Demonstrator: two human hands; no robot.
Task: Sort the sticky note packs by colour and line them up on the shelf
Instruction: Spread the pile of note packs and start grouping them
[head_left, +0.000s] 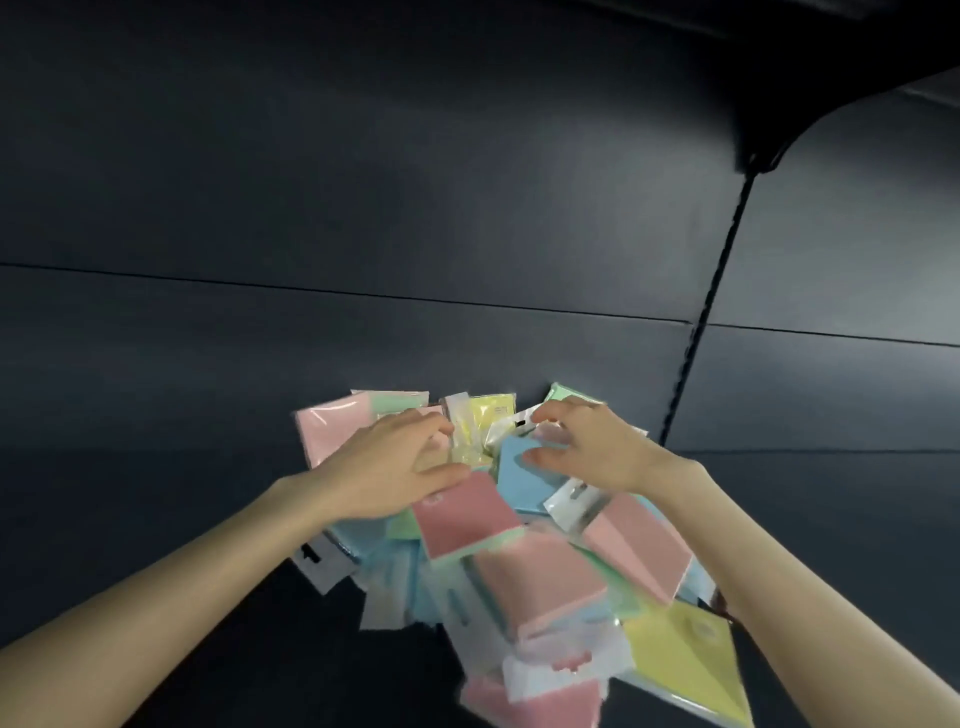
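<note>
A loose heap of sticky note packs in clear wrappers lies on a dark shelf (156, 519). Pink packs (540, 582), blue ones (519, 480), yellow ones (680, 660) and green ones (397, 402) are mixed together. My left hand (395, 465) lies on the far left of the heap, fingers spread flat over a pink pack (327, 431) and a yellow one (485, 418). On the far right of the heap, my right hand (592, 447) hovers with bent fingers, its thumb on the blue pack and its fingertips at a white hang tab (511, 428). Motion blurs the near packs.
The dark back panel (363, 182) of the shelf rises right behind the heap. A slotted upright rail (711, 291) runs down at the right. A bracket (763, 140) of the shelf above hangs at the top right. Bare shelf surface extends to the left of the heap.
</note>
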